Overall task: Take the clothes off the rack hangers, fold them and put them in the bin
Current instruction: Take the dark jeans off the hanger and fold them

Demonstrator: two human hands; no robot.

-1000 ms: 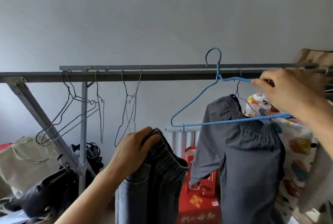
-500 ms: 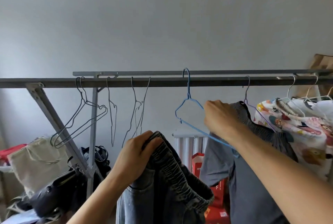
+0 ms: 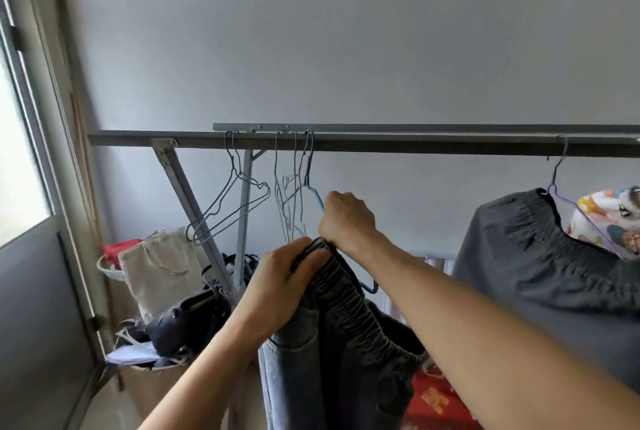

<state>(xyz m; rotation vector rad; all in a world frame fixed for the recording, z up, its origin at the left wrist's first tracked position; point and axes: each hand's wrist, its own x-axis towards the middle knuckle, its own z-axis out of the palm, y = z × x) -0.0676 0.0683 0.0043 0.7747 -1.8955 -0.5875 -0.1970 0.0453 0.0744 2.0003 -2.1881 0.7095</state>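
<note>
Empty wire hangers (image 3: 235,170) hang from the rack rail (image 3: 433,146) at left. The left hand (image 3: 284,291) clutches the waistband of the jeans (image 3: 332,353), held up below the rail. Just right, the right hand (image 3: 346,218) curls round the blue hanger (image 3: 308,173). A grey garment (image 3: 536,273) hangs far right.

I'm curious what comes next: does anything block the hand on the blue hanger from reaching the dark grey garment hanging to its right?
Nothing visible does. Between the right hand, gripping the blue wire hanger, and the dark grey elastic-waisted garment lies only open space.
</note>
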